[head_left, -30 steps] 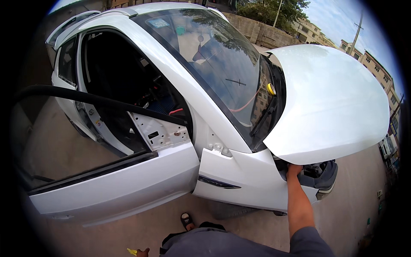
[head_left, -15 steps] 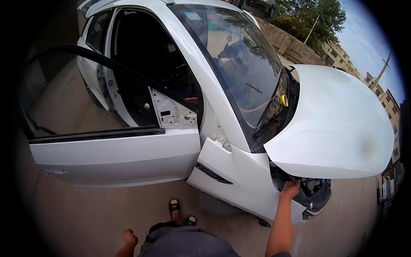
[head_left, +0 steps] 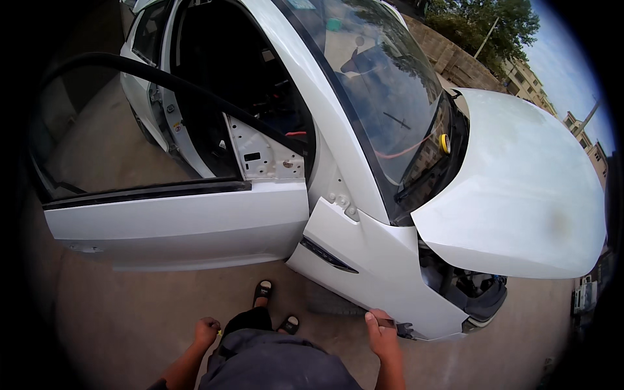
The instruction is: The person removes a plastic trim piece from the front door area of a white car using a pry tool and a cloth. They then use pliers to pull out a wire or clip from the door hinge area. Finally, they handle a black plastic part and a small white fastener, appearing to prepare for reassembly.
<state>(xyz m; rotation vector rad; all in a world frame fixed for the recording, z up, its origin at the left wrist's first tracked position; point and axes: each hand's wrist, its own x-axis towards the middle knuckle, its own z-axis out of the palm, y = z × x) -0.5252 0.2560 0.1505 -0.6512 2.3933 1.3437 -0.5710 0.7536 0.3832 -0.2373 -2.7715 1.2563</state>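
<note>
My left hand (head_left: 207,331) hangs beside my body at the lower left. Its fingers are curled, and a small yellow thing (head_left: 220,333), too small to name, pokes out of them. My right hand (head_left: 383,335) is closed near the lower edge of the white front fender (head_left: 364,260). A flat brownish thing (head_left: 387,323) seems to lie at its fingers, but I cannot make out its kind. Whether that hand touches the fender, I cannot tell. The fender's lower rear edge stands away from the body over the tire (head_left: 331,302).
The white front door (head_left: 182,224) stands wide open on the left. The raised hood (head_left: 520,188) is at the right, above the exposed front corner (head_left: 481,302). A roll of yellow tape (head_left: 445,143) rests by the windshield (head_left: 390,97). Concrete floor (head_left: 156,299) lies around my feet.
My right hand has come away from the front corner, down and left to the fender's lower edge. My left hand has risen slightly, and the yellow thing now shows. The view has shifted a little.
</note>
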